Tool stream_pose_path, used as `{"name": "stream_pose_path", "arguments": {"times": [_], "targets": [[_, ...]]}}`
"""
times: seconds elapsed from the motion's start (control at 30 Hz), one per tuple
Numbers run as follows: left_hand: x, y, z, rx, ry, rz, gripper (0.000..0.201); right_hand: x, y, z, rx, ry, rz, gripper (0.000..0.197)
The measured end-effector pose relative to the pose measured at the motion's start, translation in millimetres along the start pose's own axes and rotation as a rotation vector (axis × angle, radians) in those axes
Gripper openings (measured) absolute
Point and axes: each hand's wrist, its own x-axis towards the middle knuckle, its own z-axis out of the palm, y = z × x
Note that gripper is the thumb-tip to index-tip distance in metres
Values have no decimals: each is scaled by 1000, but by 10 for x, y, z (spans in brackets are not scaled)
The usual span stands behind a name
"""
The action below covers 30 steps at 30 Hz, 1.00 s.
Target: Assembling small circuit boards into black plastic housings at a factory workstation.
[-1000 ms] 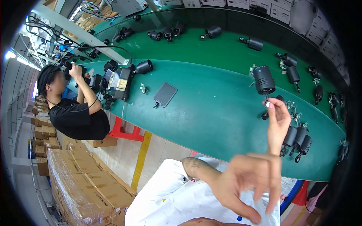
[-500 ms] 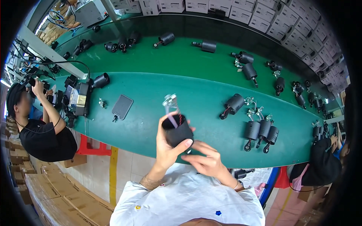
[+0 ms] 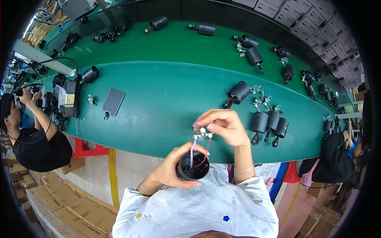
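My left hand (image 3: 168,169) is wrapped round a black cylindrical housing (image 3: 183,173), its open mouth facing up. A purple-grey ribbon cable (image 3: 192,154) and a twisted red wire (image 3: 206,152) rise out of the mouth to a small circuit board (image 3: 203,134) with white connectors. Just beyond the housing, my right hand (image 3: 228,127) pinches the board by its far side; the fingertips partly cover it. To the right lie several similar black housings (image 3: 258,122), boards attached by wires. At left a flat dark grey panel (image 3: 114,102) lies by a loose small board (image 3: 92,99).
A raised green shelf or belt (image 3: 178,45) behind the table carries more black housings (image 3: 206,29). Stacked white boxes (image 3: 313,27) line the far right. Co-workers sit at left (image 3: 41,139) and right (image 3: 337,156). Cardboard boxes (image 3: 75,202) stand on the floor at lower left.
The housing has come nearer my body, and its mouth has turned upward. My right hand has moved from beside its lower end to the circuit board, which it now pinches.
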Motion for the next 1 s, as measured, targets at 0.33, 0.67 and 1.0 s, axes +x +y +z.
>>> {"name": "stream_pose_path", "arguments": {"times": [0.33,0.67,1.0], "targets": [[-16,27,-82,33,-41,-72,68,-59,-67,-89,-251,-1,-242,11],[-59,-6,-32,279,251,188,62,-20,-514,184,-1274,-152,-360,22],[35,34,-169,362,-226,317,64,289,-169,144,-964,-453,549,11]]}}
